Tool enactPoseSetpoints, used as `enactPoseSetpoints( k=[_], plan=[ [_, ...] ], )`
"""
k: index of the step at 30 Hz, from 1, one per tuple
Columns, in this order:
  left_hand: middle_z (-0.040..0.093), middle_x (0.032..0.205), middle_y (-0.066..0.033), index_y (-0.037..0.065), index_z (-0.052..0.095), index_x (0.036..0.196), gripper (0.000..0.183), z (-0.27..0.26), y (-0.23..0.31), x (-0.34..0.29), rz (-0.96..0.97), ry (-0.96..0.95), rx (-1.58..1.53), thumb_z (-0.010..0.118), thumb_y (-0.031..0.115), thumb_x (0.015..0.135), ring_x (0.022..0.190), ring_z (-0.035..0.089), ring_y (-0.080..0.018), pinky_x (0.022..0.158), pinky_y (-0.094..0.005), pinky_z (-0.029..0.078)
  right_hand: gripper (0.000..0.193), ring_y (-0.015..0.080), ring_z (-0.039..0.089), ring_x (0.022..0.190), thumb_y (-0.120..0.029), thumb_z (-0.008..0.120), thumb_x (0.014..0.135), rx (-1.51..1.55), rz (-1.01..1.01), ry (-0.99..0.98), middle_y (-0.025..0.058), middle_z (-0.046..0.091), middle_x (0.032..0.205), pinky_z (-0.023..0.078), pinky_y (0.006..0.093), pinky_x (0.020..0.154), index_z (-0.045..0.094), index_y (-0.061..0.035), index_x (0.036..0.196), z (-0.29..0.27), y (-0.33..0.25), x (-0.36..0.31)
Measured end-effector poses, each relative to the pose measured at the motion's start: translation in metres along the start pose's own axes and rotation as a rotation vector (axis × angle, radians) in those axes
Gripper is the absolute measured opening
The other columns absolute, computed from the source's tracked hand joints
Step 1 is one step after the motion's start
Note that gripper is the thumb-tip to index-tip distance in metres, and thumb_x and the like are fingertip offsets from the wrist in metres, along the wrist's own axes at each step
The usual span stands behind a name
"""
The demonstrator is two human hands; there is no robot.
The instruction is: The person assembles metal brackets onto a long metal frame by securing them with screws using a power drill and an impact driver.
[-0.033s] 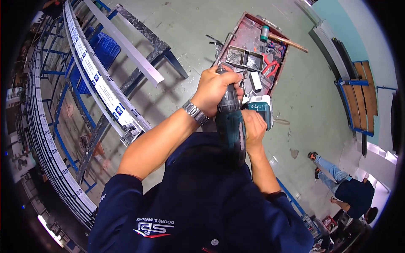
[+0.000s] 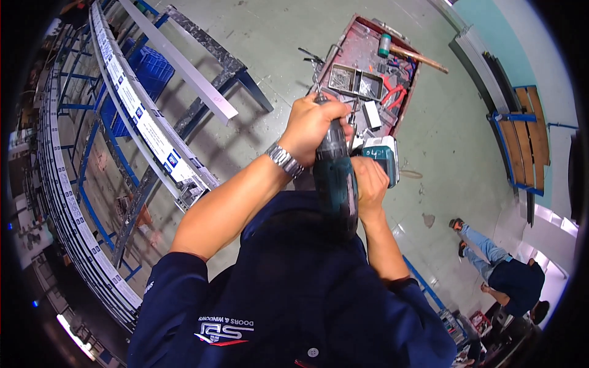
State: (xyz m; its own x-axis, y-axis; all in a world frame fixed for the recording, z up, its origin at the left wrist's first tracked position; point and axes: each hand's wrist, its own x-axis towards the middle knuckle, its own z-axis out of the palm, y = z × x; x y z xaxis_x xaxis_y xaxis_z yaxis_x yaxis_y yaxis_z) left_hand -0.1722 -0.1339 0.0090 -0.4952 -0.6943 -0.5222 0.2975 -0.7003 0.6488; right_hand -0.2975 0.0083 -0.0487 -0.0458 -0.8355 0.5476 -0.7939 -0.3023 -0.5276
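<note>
In front of my chest is a teal and black cordless drill [image 2: 336, 190], its nose pointing away from me. A thin drill bit [image 2: 317, 80] sticks out at the front. My left hand [image 2: 310, 127] is closed around the chuck end. Farther back, my right hand [image 2: 370, 184] wraps round the handle, with the white and teal battery [image 2: 383, 158] showing beyond its fingers. By my left fingertips there is a slim dark metal piece [image 2: 354, 119]; whether they hold it, I cannot tell.
Beyond my hands stands a red tool tray [image 2: 348, 46] with a mallet [image 2: 405, 54], a divided screw box [image 2: 356, 82] and red-handled pliers [image 2: 396, 95]. Long wrapped profiles [image 2: 142, 119] lie on racks at left, beside a trestle [image 2: 215, 55]. Another person [image 2: 512, 279] is at lower right.
Both hands keep their hold on the drill. The battery end has tilted very slightly, and the surroundings have shifted a little in the view.
</note>
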Motion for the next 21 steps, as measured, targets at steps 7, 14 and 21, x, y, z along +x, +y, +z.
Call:
enactPoseSetpoints(
  k=[7, 14, 21],
  plan=[
    [0.064, 0.091, -0.0114, 0.001, 0.055, 0.108, 0.019, 0.005, -0.023, 0.009, -0.05, -0.114, -0.138, 0.064, 0.012, 0.095, 0.085, 0.069, -0.0235, 0.077, -0.0397, 0.061, 0.028, 0.0315, 0.065, 0.067, -0.002, 0.071, 0.074, 0.075, 0.106, 0.059, 0.0138, 0.064, 0.079, 0.052, 0.0389, 0.061, 0.064, 0.0011, 0.102, 0.007, 0.015, -0.019],
    [0.062, 0.123, -0.0187, -0.003, 0.045, 0.133, 0.036, -0.003, -0.025, -0.016, -0.104, -0.403, -0.099, 0.047, 0.019, 0.105, 0.109, 0.065, -0.0248, 0.097, -0.0381, 0.052, 0.018, 0.0213, 0.067, 0.064, -0.004, 0.078, 0.08, 0.217, 0.442, 0.118, 0.0056, 0.069, 0.08, 0.054, 0.0324, 0.061, 0.069, -0.0038, 0.096, 0.007, 0.0, -0.044],
    [0.066, 0.12, -0.0152, -0.002, 0.048, 0.136, 0.037, -0.014, -0.025, -0.016, -0.111, -0.391, -0.036, 0.047, 0.02, 0.106, 0.102, 0.068, -0.0207, 0.093, -0.0343, 0.054, 0.021, 0.0269, 0.068, 0.079, -0.022, 0.077, 0.087, 0.32, 0.64, 0.14, 0.0112, 0.071, 0.091, 0.053, 0.0387, 0.067, 0.069, -0.0072, 0.099, 0.035, 0.04, -0.116]
  ],
)
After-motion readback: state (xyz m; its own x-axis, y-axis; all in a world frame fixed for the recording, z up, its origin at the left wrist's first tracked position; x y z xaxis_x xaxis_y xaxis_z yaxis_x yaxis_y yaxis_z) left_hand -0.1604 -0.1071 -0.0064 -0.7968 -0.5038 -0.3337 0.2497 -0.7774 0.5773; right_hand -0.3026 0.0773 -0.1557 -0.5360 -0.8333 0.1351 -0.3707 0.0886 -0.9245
